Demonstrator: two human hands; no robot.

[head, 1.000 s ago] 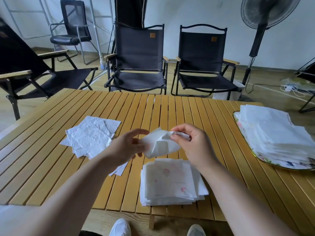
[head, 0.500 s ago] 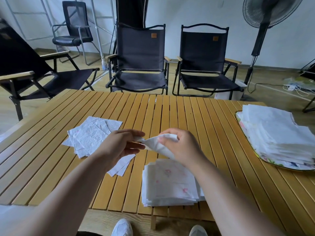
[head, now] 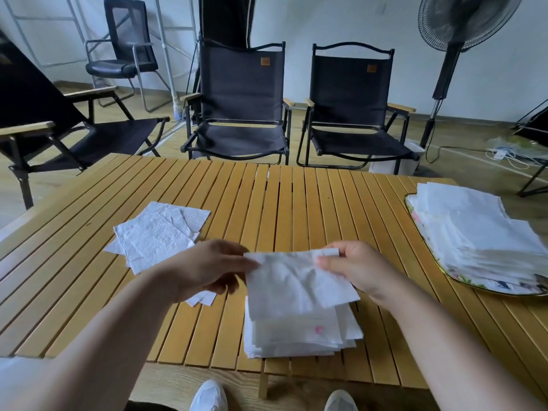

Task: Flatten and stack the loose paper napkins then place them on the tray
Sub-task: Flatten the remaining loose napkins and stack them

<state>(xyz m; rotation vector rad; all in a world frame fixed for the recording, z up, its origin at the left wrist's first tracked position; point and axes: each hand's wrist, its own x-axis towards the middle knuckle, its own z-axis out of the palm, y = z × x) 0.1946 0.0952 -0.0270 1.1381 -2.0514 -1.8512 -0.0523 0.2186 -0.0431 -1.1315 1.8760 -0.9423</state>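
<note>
A white paper napkin (head: 293, 280) is spread out between my two hands just above the table. My left hand (head: 207, 268) pinches its upper left corner and my right hand (head: 355, 268) pinches its upper right corner. Its lower part hangs over a neat stack of flattened napkins (head: 299, 336) near the table's front edge. Several loose, creased napkins (head: 157, 235) lie in a heap to the left, partly hidden by my left hand. At the far right a floral-rimmed tray (head: 427, 247) carries a thick pile of napkins (head: 480, 232).
The slatted wooden table (head: 281, 203) fills the foreground. Black folding chairs (head: 240, 105) stand behind it and to the left. A standing fan (head: 450, 54) and floor cables are at the back right. My shoes show below the table's front edge.
The crumpled napkin has been pulled open: my hands moved apart and lower, and the napkin now hangs spread flat over the front stack.
</note>
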